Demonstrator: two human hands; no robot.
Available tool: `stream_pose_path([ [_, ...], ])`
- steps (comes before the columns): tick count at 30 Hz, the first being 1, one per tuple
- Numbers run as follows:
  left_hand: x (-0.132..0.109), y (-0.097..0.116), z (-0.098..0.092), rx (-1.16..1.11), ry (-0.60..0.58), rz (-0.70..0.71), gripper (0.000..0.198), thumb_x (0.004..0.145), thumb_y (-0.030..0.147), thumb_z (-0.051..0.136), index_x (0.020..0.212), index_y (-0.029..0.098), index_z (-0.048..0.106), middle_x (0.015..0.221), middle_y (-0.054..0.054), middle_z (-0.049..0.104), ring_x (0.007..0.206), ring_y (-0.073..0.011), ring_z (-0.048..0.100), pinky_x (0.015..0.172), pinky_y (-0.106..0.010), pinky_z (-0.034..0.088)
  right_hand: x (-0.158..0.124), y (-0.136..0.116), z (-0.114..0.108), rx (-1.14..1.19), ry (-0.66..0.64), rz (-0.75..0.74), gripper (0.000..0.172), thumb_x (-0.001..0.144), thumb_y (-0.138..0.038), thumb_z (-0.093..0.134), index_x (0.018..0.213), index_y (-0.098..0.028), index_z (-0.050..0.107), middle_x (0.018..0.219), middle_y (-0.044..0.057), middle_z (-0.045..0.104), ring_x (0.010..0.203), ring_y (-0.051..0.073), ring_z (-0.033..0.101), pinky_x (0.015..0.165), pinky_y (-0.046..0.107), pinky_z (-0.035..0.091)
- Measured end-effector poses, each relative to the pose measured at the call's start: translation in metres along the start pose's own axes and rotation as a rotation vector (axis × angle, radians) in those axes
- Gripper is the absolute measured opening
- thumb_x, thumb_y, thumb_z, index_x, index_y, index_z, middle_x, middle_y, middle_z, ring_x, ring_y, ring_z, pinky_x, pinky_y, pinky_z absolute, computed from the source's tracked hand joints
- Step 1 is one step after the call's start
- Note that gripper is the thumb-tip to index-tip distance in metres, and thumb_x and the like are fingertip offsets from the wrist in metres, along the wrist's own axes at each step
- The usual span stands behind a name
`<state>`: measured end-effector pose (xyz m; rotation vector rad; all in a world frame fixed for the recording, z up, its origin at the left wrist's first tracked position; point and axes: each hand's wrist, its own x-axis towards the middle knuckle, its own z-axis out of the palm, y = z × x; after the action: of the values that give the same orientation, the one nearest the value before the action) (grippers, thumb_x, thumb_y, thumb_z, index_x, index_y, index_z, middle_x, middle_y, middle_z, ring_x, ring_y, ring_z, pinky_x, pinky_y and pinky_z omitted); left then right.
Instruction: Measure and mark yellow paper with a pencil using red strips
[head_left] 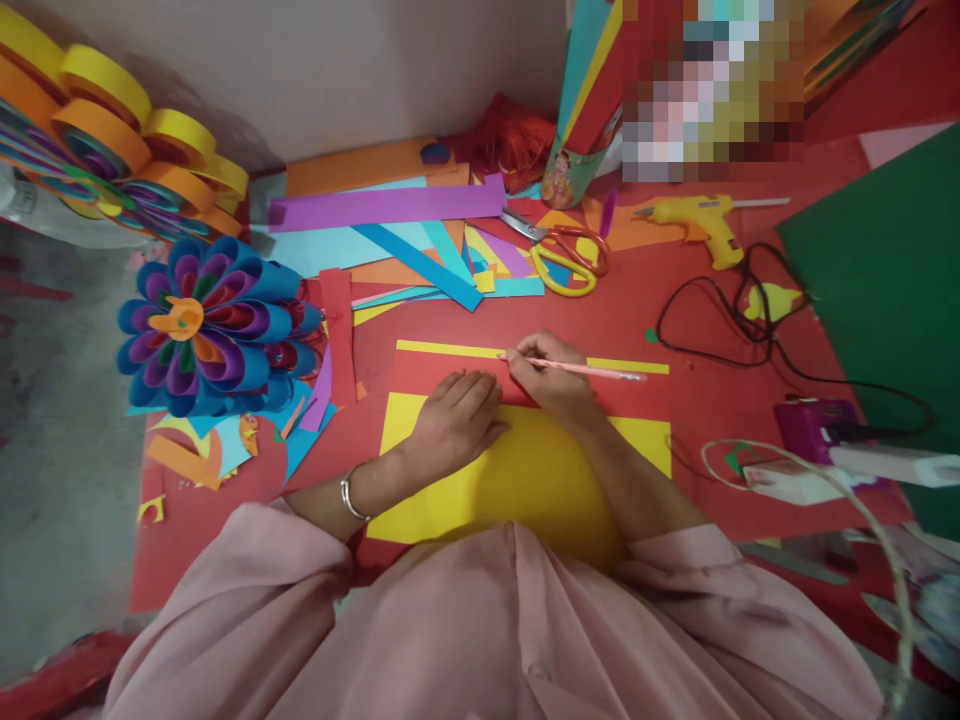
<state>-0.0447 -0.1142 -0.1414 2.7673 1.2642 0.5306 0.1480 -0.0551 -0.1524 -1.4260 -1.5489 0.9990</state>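
Head view: the right hand (551,375) pinches a pencil (600,370) near its point, at a yellow strip (442,347) lying on the table (600,322) beyond a yellow sheet (649,445). The left hand (461,415) rests palm down, grasping nothing, over the sheet's far edge. The strip looks light, bendy and easily creased; its left end seems best pressed flat.

There are two hands (461,418) (553,372) and one pencil (604,372). I count two paper flowers (184,318) (109,130), one glue gun (699,215) and one pair of scissors (541,237).
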Motion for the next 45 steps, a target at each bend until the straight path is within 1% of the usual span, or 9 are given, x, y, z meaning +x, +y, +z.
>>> stream_pose_path([
  [2,0.0000,0.0002,0.0009,-0.007,0.034,0.002,0.034,0.101,0.040,0.059,0.125,0.016,0.066,0.123,-0.015,0.072,0.116,-0.0311,0.069,0.103,-0.050,0.056,-0.0019,0.0002,-0.0005,-0.009,0.040,0.009,0.023,0.088,-0.042,0.067,0.076,-0.024,0.060,0.062,-0.004,0.061,0.057,0.013,0.054,0.056,0.026,0.042],
  [3,0.0008,0.0005,0.0013,-0.005,0.053,0.008,0.034,0.101,0.039,0.059,0.124,0.015,0.066,0.121,-0.016,0.073,0.114,-0.0310,0.070,0.101,-0.049,0.057,-0.0023,-0.0001,-0.0011,-0.016,0.036,0.011,0.023,0.088,-0.042,0.068,0.076,-0.024,0.060,0.062,-0.004,0.060,0.057,0.013,0.054,0.056,0.026,0.042],
  [7,0.0040,0.0011,0.0011,0.006,0.107,0.031,0.032,0.100,0.036,0.061,0.119,0.012,0.068,0.117,-0.016,0.074,0.109,-0.0308,0.071,0.099,-0.048,0.058,-0.0010,-0.0027,-0.0046,-0.038,-0.039,0.009,0.023,0.087,-0.040,0.069,0.074,-0.023,0.062,0.061,-0.004,0.059,0.056,0.013,0.053,0.055,0.026,0.040],
  [12,0.0038,0.0005,0.0016,-0.026,0.078,0.018,0.031,0.101,0.035,0.059,0.121,0.014,0.068,0.118,-0.016,0.074,0.111,-0.0305,0.070,0.099,-0.049,0.058,-0.0003,-0.0038,-0.0058,-0.045,-0.030,0.006,0.022,0.087,-0.039,0.069,0.075,-0.023,0.063,0.061,-0.004,0.060,0.057,0.013,0.052,0.057,0.026,0.040],
  [17,0.0048,0.0006,-0.0001,-0.035,0.078,0.022,0.029,0.100,0.033,0.060,0.120,0.014,0.068,0.117,-0.016,0.073,0.110,-0.0303,0.071,0.098,-0.048,0.059,-0.0008,-0.0035,-0.0051,-0.078,-0.045,0.006,0.023,0.089,-0.041,0.067,0.075,-0.023,0.063,0.063,-0.003,0.061,0.058,0.014,0.053,0.058,0.027,0.042],
  [25,0.0049,0.0008,-0.0006,-0.069,0.020,-0.018,0.029,0.100,0.034,0.059,0.122,0.017,0.067,0.119,-0.016,0.073,0.112,-0.0308,0.070,0.100,-0.051,0.058,-0.0002,-0.0039,-0.0044,-0.094,-0.041,0.010,0.023,0.088,-0.042,0.068,0.075,-0.024,0.063,0.064,-0.002,0.062,0.060,0.014,0.054,0.058,0.027,0.042],
  [31,0.0049,0.0010,-0.0009,-0.058,0.016,-0.015,0.028,0.100,0.034,0.059,0.121,0.016,0.068,0.119,-0.015,0.073,0.112,-0.0303,0.070,0.100,-0.050,0.058,-0.0010,-0.0030,-0.0049,-0.082,-0.044,-0.001,0.022,0.089,-0.042,0.067,0.076,-0.024,0.064,0.065,-0.002,0.062,0.060,0.014,0.055,0.058,0.027,0.042],
  [37,0.0058,0.0012,-0.0019,-0.029,0.057,0.013,0.030,0.100,0.034,0.059,0.119,0.013,0.068,0.117,-0.016,0.074,0.110,-0.0306,0.071,0.099,-0.049,0.059,-0.0001,-0.0054,-0.0042,-0.077,-0.046,0.009,0.023,0.089,-0.041,0.067,0.074,-0.024,0.062,0.063,-0.003,0.062,0.059,0.014,0.054,0.060,0.027,0.043],
  [45,0.0056,0.0018,-0.0027,-0.031,0.030,0.000,0.030,0.101,0.033,0.059,0.121,0.014,0.068,0.118,-0.015,0.074,0.111,-0.0306,0.071,0.100,-0.049,0.059,-0.0009,-0.0023,-0.0042,-0.070,-0.058,-0.009,0.024,0.090,-0.042,0.066,0.075,-0.024,0.061,0.063,-0.003,0.062,0.059,0.014,0.055,0.059,0.028,0.043],
])
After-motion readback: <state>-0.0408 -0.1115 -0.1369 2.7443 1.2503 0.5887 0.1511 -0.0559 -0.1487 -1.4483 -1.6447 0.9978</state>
